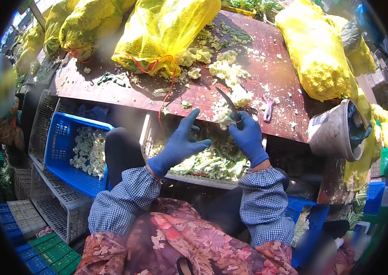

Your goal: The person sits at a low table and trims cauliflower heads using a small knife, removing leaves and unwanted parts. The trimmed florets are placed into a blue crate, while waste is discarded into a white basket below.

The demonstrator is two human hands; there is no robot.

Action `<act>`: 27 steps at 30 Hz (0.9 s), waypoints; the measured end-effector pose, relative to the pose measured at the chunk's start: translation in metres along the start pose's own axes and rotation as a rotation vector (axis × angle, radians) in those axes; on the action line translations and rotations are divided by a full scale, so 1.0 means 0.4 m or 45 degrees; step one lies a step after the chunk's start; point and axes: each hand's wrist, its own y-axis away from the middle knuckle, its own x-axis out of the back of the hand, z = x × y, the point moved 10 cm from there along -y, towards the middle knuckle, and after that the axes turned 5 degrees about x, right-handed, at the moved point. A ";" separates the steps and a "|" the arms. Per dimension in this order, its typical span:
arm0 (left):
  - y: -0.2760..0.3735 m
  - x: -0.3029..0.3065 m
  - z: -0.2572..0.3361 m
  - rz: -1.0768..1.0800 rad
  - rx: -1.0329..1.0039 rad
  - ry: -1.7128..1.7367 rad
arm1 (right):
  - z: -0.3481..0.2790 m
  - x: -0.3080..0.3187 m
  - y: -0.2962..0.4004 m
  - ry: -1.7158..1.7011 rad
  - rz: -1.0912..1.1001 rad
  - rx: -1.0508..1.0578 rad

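My right hand (248, 137), in a blue knit glove, grips a knife with a dark curved blade (227, 100), its tip pointing up and to the left. A pale cauliflower piece (224, 118) lies against the thumb side of that hand; whether it is held cannot be told. My left hand (183, 142), gloved the same, is spread with nothing in it, above a crate (199, 181) of cauliflower leaves and trimmings (207, 166). Loose cauliflower florets (230, 74) are strewn over the reddish-brown table (128, 99). A purple-handled peeler (268, 109) lies to the right of the knife.
Yellow mesh sacks (166, 31) of cauliflower stand on the table, another sack (317, 55) at right. A dirty white bucket (329, 130) hangs at the table's right edge. A blue crate (73, 147) with cut florets (89, 151) sits at left. A person (4, 127) is at far left.
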 end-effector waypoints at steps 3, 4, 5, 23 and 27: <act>0.007 -0.023 -0.008 -0.078 -0.338 -0.098 | -0.086 -0.139 0.100 -0.381 -0.258 0.083; 0.021 -0.006 -0.038 -0.083 -0.212 0.128 | -0.108 -0.154 0.117 -0.418 -0.200 0.096; 0.037 0.025 -0.046 -0.049 0.101 0.255 | -0.128 -0.161 0.130 -0.449 -0.127 0.109; 0.237 0.561 -0.126 0.932 0.032 0.638 | 0.024 -0.157 0.135 -0.004 -0.093 -0.128; 0.326 0.768 -0.093 1.400 0.092 -0.431 | 0.112 0.064 -0.025 0.122 0.323 -0.148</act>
